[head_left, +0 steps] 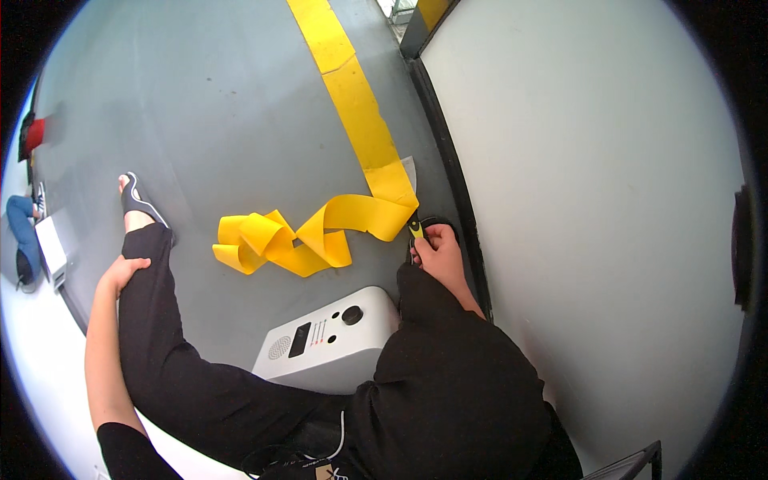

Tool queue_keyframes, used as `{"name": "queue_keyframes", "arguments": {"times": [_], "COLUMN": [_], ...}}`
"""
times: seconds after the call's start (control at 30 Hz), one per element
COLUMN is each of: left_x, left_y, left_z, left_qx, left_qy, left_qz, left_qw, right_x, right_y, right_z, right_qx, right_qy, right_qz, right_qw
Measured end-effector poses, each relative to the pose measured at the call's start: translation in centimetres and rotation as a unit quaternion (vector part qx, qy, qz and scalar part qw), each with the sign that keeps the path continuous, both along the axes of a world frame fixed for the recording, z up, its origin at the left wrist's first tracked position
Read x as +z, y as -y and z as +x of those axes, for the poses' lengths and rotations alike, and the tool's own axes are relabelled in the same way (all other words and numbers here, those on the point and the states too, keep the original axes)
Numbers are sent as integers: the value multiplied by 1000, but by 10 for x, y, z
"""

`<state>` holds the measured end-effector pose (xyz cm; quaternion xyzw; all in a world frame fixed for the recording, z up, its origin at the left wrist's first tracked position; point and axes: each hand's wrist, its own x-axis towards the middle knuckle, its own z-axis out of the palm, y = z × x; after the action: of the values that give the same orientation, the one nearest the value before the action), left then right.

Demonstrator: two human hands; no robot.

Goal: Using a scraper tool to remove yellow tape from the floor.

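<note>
My right hand [438,254] is closed around a small yellow-and-black tool [415,227] that looks like a utility knife; the fingers partly hide it. Its dark tip touches or lies very close to the edge of a wide yellow tape strip [358,102] stuck along the grey floor. From there a loose, curled length of the same tape [280,242] trails leftward in folds. On the black trousers of my left leg [152,288] rests my left hand [124,274], thumb spread and no object visible in it; its other fingers are partly hidden.
Between my legs stands a white device [340,332] with a black knob, small display and speaker holes. A pale wall panel [576,160] with a black base strip [448,168] borders the right. At far left are another person's blue-trousered leg [22,236] and a white box [53,250].
</note>
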<state>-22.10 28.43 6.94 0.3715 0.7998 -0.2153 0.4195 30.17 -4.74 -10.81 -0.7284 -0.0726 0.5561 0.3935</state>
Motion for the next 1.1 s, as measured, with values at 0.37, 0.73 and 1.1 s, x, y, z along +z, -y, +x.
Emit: {"name": "queue_keyframes", "arguments": {"times": [0.37,0.73,1.1], "left_x": [-6,2,-11], "left_y": [0,2,-1], "left_z": [-5,9,-11], "left_qx": [2,8,5], "left_qy": [-3,10,11], "left_qz": [-2,-11,-1], "left_qw": [1000,1000,1000], "right_x": [-3,-9,-5], "right_y": [1,-2,3], "right_z": [2,0,3], "right_qx": [149,331,221], "right_qy": [43,89,85], "right_qz": [11,-47,-39], "right_qw": [988,938,971]}}
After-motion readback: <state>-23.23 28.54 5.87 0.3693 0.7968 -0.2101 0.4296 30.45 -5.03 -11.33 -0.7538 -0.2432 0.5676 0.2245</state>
